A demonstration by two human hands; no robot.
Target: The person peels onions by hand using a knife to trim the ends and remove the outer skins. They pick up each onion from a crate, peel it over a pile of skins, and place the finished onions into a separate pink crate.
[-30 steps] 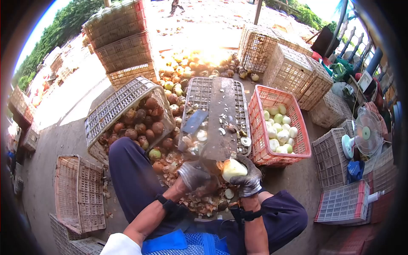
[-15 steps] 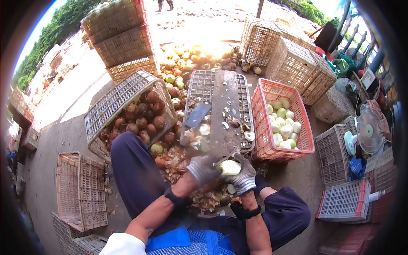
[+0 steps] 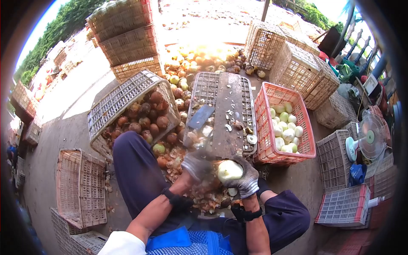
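A pale peeled onion [image 3: 230, 170] sits in my right hand [image 3: 246, 180], whose gloved fingers wrap round its right side. My left hand [image 3: 196, 166], also in a grey glove with a white cuff, is closed just left of the onion and blurred by motion. It grips a small knife, whose thin blade shows in the earlier frame but is smeared now. Beneath both hands lies a heap of onion skins and scraps [image 3: 212, 199]. In front of them is a wooden board [image 3: 227, 100] across an upturned crate, with a flat dark blade [image 3: 201, 117] and trimmings on it.
A red crate [image 3: 310, 127] of peeled onions stands right of the board. On the left, a tipped crate [image 3: 121, 94] spills unpeeled onions [image 3: 144, 123]. Stacked crates [image 3: 129, 42] rise behind it, with more crates [image 3: 297, 68] and a fan [image 3: 370, 135] at right.
My left hand has moved slightly left, away from the onion, and its blade has blurred. The onion has turned in my right hand, showing a broader face.
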